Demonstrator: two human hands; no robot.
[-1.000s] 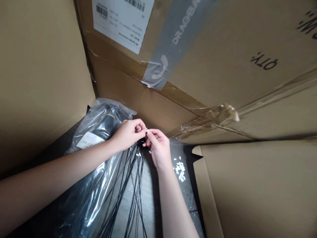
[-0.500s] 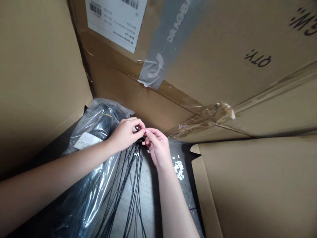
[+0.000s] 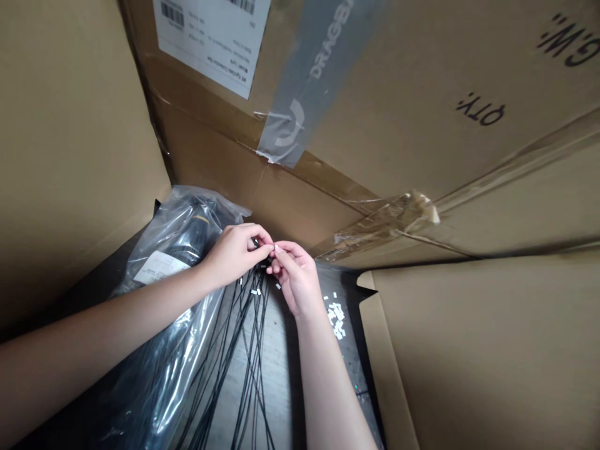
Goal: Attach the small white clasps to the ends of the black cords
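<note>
My left hand [image 3: 239, 250] and my right hand [image 3: 295, 272] meet fingertip to fingertip, each closed in a pinch. Whatever lies between the fingertips is too small to make out. Thin black wires [image 3: 241, 337] run along the grey surface below, their far ends reaching under my hands. Small white pieces [image 3: 255, 292] sit at some of the wire ends. Right of my right wrist lies a loose pile of similar white pieces [image 3: 335, 319]. Under my left forearm rests a clear plastic bag [image 3: 187, 331] filled with a bundle of black wires, with a white label [image 3: 159, 267] on it.
A large cardboard box [image 3: 398, 125] with grey tape [image 3: 309, 81] and a printed label [image 3: 213, 44] stands behind my hands. Cardboard panels rise at the left [image 3: 70, 156] and right [image 3: 492, 344], enclosing the grey work surface [image 3: 279, 375].
The whole view has shifted slightly, so everything appears a little further left. My hands keep the same fingertip pinch, with barely any movement against the wires.
</note>
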